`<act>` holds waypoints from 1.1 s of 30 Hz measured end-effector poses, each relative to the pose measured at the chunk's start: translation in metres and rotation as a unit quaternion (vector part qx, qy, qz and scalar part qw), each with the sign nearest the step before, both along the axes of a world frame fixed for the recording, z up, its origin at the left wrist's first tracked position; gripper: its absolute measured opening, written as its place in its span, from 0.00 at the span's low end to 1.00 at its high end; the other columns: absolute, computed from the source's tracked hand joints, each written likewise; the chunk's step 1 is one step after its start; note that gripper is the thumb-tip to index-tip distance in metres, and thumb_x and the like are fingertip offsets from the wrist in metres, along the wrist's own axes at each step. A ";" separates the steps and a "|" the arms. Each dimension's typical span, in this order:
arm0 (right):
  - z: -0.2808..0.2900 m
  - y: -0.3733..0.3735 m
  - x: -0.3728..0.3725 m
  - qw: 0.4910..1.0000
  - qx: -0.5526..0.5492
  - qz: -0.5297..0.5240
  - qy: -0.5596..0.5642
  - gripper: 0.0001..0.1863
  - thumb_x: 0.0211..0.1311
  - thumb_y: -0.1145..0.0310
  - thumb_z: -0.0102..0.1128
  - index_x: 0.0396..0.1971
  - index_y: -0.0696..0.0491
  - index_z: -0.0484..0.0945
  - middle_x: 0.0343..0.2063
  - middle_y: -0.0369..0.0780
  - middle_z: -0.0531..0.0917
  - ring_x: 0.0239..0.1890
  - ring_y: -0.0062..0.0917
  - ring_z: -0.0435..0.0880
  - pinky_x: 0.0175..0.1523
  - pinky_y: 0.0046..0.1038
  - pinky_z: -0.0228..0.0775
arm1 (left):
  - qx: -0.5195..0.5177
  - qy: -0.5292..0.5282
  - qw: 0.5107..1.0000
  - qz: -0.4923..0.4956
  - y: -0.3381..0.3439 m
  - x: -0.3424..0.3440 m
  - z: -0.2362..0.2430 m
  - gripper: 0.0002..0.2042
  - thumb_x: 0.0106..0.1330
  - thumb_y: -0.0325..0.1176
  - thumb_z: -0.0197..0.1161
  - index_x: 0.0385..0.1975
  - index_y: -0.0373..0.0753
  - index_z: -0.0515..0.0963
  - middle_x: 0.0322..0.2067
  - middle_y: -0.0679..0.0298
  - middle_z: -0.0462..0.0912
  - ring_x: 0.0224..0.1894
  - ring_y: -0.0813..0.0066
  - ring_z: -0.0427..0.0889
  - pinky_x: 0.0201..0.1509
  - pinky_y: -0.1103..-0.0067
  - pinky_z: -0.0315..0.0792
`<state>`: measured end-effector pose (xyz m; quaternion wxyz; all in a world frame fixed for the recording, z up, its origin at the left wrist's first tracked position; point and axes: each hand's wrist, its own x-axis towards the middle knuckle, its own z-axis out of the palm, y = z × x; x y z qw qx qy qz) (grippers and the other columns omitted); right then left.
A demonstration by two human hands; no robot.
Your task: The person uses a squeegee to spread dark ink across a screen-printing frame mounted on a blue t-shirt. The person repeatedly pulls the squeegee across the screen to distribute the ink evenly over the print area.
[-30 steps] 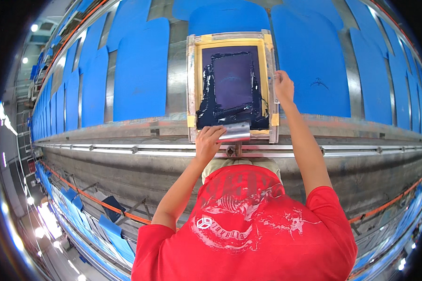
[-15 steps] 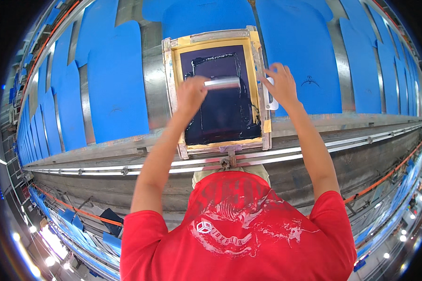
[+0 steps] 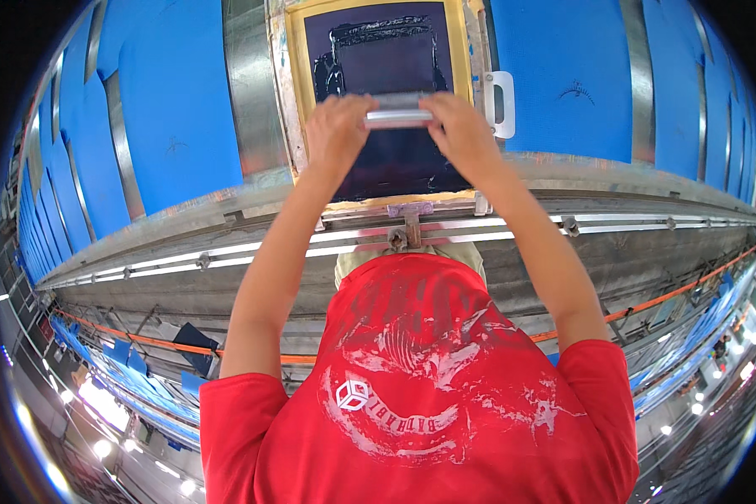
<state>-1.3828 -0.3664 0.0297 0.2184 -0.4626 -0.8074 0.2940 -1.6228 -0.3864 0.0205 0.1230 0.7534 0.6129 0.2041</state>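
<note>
Both my hands grip a squeegee (image 3: 395, 116) with a pale metal bar, one at each end. My left hand (image 3: 338, 130) is closed round its left end, and my right hand (image 3: 462, 134) round its right end. Beneath it lies a screen printing frame (image 3: 281, 92) with yellow tape along its inner edges. Dark ink (image 3: 386, 30) is smeared in thick lines over the dark mesh (image 3: 386, 67). A white handle (image 3: 502, 104) stands out from the frame's right side, apart from my right hand. The squeegee's lower edge is hidden from me.
Blue cut fabric pieces (image 3: 172, 109) lie along the long table on both sides of the frame; one at the right (image 3: 554, 76) bears a small dark print. A metal rail (image 3: 613, 223) runs along the table's near edge. An orange rail (image 3: 647, 309) is behind me.
My right hand has left the white handle and taken hold of the squeegee's right end. The frame sits higher in the view, and the squeegee is nearer the mesh's near end.
</note>
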 end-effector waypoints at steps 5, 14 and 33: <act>0.014 -0.032 0.007 0.998 -0.058 0.001 0.028 0.19 0.58 0.78 0.64 0.52 0.54 0.80 0.50 0.45 0.82 0.56 0.44 0.80 0.61 0.40 0.73 | 0.011 -0.033 0.999 0.000 -0.039 0.002 0.012 0.19 0.49 0.20 0.71 0.41 0.48 0.87 0.38 0.69 0.89 0.39 0.66 0.86 0.44 0.70 0.78; 0.008 0.119 -0.023 0.998 0.040 -0.049 -0.002 0.15 0.63 0.69 0.61 0.50 0.52 0.84 0.44 0.45 0.87 0.48 0.42 0.85 0.55 0.39 0.76 | -0.027 0.008 0.999 0.042 0.119 -0.025 0.010 0.15 0.58 0.39 0.67 0.46 0.52 0.87 0.40 0.61 0.88 0.45 0.56 0.85 0.48 0.65 0.78; -0.002 0.083 -0.006 0.996 0.080 -0.001 0.035 0.16 0.63 0.70 0.62 0.50 0.54 0.82 0.49 0.46 0.86 0.52 0.43 0.84 0.58 0.38 0.76 | 0.012 -0.004 1.000 0.028 0.067 -0.016 0.008 0.14 0.59 0.37 0.70 0.46 0.50 0.87 0.43 0.62 0.88 0.48 0.58 0.85 0.53 0.66 0.78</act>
